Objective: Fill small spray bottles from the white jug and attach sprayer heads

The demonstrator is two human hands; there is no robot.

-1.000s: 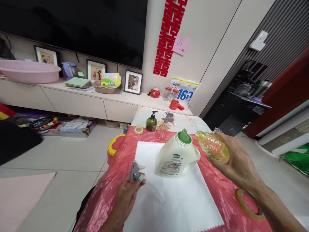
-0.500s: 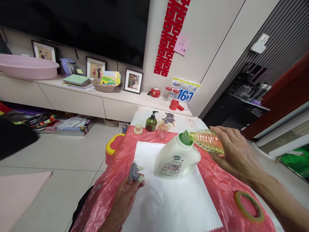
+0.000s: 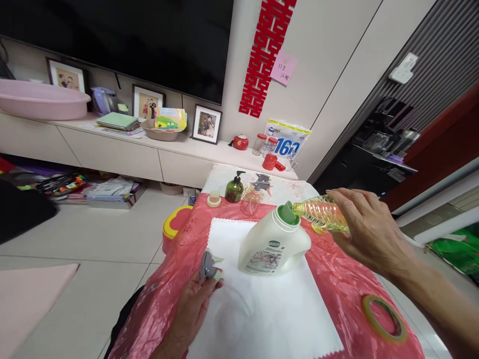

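My right hand [image 3: 364, 229] grips a clear ribbed bottle of yellow liquid [image 3: 322, 214], tipped on its side with its mouth at the green spout of a white jug [image 3: 275, 242]. The jug stands on a white cloth [image 3: 262, 309] over a red plastic sheet [image 3: 337, 279]. My left hand [image 3: 194, 306] rests at the cloth's left edge, its fingers closed on a grey spray-trigger head [image 3: 208, 265].
Behind the jug stand a dark green pump bottle [image 3: 234, 188], a clear spray bottle [image 3: 252, 198] and a small cream cap [image 3: 214, 199]. A tape roll [image 3: 381, 317] lies at the right on the sheet. A yellow and red stool [image 3: 175, 227] sits left of the table.
My right hand swung the yellow bottle left and tipped it flatter until its mouth met the jug's green spout. The left hand has stayed put with the trigger head.
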